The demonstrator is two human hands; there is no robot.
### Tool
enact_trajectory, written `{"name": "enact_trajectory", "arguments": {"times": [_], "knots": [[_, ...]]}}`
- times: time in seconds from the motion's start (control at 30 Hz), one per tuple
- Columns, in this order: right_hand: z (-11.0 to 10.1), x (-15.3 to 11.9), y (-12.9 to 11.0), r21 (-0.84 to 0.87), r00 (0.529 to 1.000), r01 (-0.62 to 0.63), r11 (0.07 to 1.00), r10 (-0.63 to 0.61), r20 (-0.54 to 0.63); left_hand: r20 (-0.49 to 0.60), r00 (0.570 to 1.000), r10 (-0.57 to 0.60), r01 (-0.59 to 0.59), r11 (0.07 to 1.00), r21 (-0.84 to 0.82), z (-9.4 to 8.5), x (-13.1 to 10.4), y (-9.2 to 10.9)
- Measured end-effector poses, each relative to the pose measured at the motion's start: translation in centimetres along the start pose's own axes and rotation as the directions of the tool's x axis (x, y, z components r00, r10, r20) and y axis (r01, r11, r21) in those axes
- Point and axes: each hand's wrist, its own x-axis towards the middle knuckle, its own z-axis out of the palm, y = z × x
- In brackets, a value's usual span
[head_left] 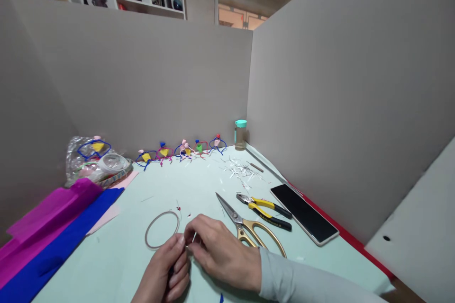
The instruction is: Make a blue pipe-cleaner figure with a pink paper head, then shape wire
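Nearest you are your own hands, meeting low over the worktop. Your left hand has its fingers curled, thumb and forefinger pinched together; your right hand arches over to meet it, its fingertips closed in too. Between them you seem to be gripping a thin pale strand, mostly hidden by your fingers; the two-sided pinch suits something so small, likely keeping it steady.

From your far left, a magenta sheet and a blue sheet overlap along the edge, perhaps to leave the middle free for handwork. Behind them sit a clear plastic bag and a white roll. Small colourful figures line the back partition, probably to be out of your elbows' way. A thin ring lies flat just beside your left hand, handy to it.

To your right, the gold-handled scissors point away from you, grips partly behind your hand, seemingly for a quick pick-up. Pale scraps lie farther back, near the bottle. Yellow-and-black pliers come next, then a dark-screened phone by the right edge.
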Motion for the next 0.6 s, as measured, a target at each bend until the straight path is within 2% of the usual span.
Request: {"name": "enact_trajectory", "arguments": {"times": [0.2,0.43,0.6], "knots": [[0.4,-0.4,0.4,0.013,0.999,-0.038,0.999,0.038,-0.023,-0.083,0.997,0.007,-0.002,0.998,0.058,0.1,-0.1,0.0],[0.2,-0.5,0.9,-0.058,0.996,-0.065,0.996,0.068,0.052,-0.167,0.983,0.081,-0.07,0.995,0.073,0.0,-0.1,0.8],[0.0,-0.5,0.8,-0.144,0.995,-0.069,0.987,0.078,0.059,-0.126,0.989,0.076,-0.06,0.99,0.132,0.4,-0.2,1.2]]}}
